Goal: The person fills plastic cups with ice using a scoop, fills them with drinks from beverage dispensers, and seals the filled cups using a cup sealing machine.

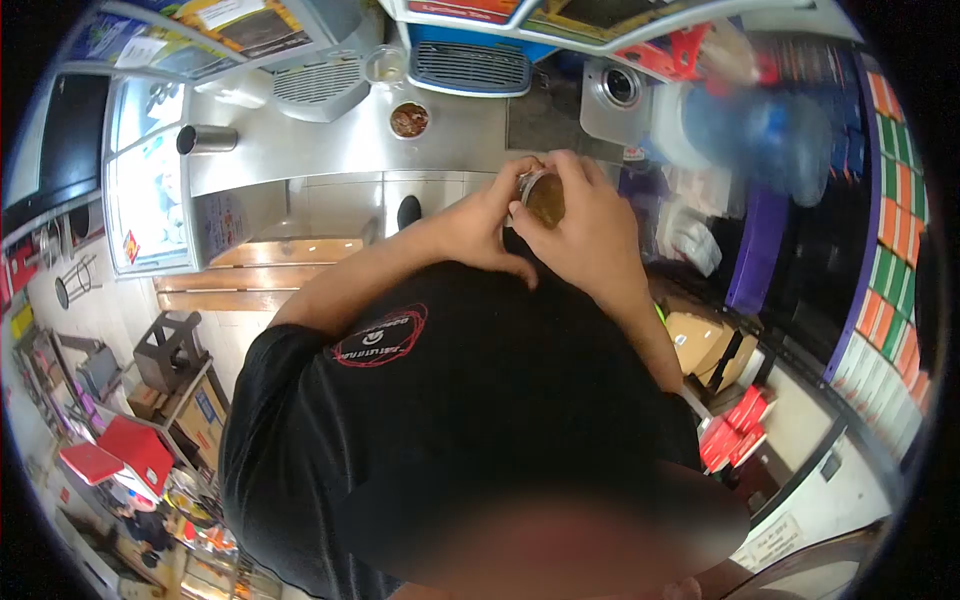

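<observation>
My right hand (592, 215) is wrapped round a clear cup (545, 200) with a brown content, held in front of my chest near the counter's front edge. My left hand (490, 222) has its fingertips at the near-left side and rim of the same cup, with its thumb stretched away below. The cup looks tilted, and my fingers hide part of it. On the steel counter (290, 150), to the left of my hands, stands a second cup (409, 120) with reddish-brown content. Behind that is a clear cup (387, 66) beside the dispensers.
Two dispensers with slotted drip trays (470, 68) (320, 90) line the back. A metal tumbler (207, 139) lies at the counter's left. To the right are a white appliance (615, 100) and a blurred blue water bottle (770, 140). A wooden bench (260, 255) stands at the left.
</observation>
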A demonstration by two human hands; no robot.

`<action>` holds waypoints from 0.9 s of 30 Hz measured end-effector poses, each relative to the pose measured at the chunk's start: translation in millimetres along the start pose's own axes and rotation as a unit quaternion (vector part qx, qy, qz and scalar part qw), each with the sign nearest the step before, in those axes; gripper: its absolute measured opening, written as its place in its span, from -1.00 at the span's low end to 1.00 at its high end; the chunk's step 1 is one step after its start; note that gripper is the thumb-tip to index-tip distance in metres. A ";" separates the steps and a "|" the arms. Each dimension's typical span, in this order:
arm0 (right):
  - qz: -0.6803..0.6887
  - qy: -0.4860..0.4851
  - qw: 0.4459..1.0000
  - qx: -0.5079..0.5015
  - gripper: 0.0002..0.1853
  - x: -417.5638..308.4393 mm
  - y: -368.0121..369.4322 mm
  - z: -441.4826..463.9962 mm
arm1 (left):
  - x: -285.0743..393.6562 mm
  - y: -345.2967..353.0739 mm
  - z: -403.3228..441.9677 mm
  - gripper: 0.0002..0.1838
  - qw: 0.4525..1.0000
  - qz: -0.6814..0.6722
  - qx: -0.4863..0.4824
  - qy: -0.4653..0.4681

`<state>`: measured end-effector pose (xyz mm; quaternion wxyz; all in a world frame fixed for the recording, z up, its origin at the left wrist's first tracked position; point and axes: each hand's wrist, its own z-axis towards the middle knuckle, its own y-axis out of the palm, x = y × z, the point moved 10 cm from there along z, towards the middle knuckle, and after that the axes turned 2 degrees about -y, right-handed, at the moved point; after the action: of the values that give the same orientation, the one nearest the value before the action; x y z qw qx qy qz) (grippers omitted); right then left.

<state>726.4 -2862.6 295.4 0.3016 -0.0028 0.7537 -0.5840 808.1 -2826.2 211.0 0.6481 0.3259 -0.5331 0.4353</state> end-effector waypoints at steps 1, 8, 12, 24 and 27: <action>-0.001 -0.011 1.000 -0.004 -0.37 -5.1 3.6 5.6 | -4.8 -3.9 1.3 0.16 0.999 0.006 0.038 0.014; 0.076 -0.126 0.989 -0.002 -0.22 -65.0 21.1 45.8 | -14.8 -82.4 -50.0 -0.01 0.969 0.003 0.248 0.015; 0.261 -0.049 0.959 -0.094 -0.37 -71.4 73.9 96.1 | -37.1 -134.1 -128.6 0.07 0.927 -0.054 0.370 0.015; -0.101 -0.422 0.901 -0.012 -0.12 -360.2 309.0 261.5 | -18.7 -176.7 -395.9 0.11 0.736 0.086 0.669 -0.061; -0.303 -0.374 0.876 0.003 -0.23 -398.0 340.4 316.5 | -6.2 -156.0 -441.5 0.10 0.689 0.081 0.717 -0.066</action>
<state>1315.3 -2890.6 131.8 0.3693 -0.4486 0.5452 -0.6042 1129.8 -2499.8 114.7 0.1421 0.6749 -0.1246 0.7133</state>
